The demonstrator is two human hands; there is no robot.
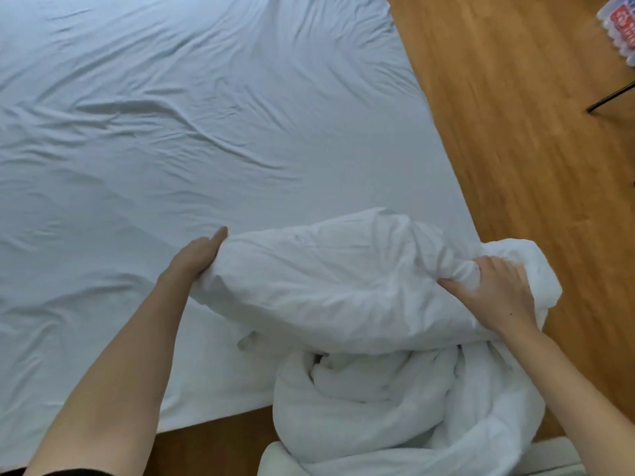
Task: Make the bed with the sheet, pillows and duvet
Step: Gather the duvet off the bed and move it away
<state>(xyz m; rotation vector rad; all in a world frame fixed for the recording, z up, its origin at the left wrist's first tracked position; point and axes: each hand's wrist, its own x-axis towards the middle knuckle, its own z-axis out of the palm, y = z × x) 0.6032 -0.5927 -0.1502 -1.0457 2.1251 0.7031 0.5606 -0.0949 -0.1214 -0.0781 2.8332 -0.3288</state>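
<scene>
A white sheet (192,132) covers the mattress, wrinkled across its middle. A bunched white duvet (343,290) lies over the near right corner of the bed and hangs down over something white below. My left hand (197,254) grips the duvet's left end, thumb on top. My right hand (494,293) clutches a fold at the duvet's right side, near the bed's edge. No pillows are in view.
Wooden floor (532,149) runs along the bed's right side and in front of it. A pack of plastic bottles (622,25) and a thin black leg (611,96) sit at the far right. A white piece of furniture (556,455) stands under the hanging duvet.
</scene>
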